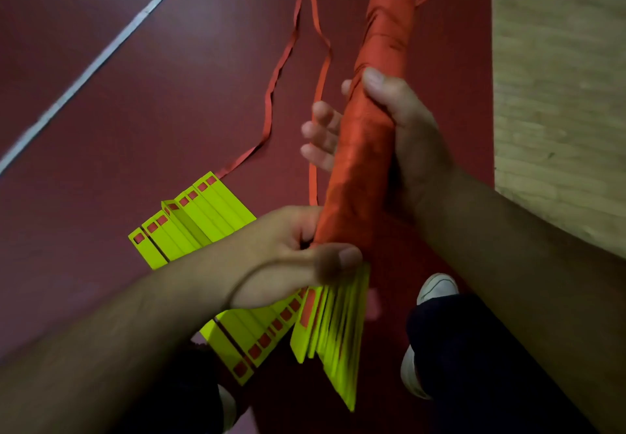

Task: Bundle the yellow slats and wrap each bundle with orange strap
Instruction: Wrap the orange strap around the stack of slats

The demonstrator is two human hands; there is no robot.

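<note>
Bundle of yellow slats (pixel 338 328) at centre-right, held off the red floor (pixel 135 111), long axis running near to far. Orange strap (pixel 389 27) covers most of its length; bare yellow ends fan out at the near end. Right hand (pixel 406 135): fingers curled round the wrapped middle, thumb on top. Left hand (pixel 291 257): thumb and fingers clamped on the near edge of the wrap. Loose slats (pixel 189 220) lie flat on the floor, near left, partly under the left wrist. Free strap lengths (pixel 281 61) trail away far across the floor.
</note>
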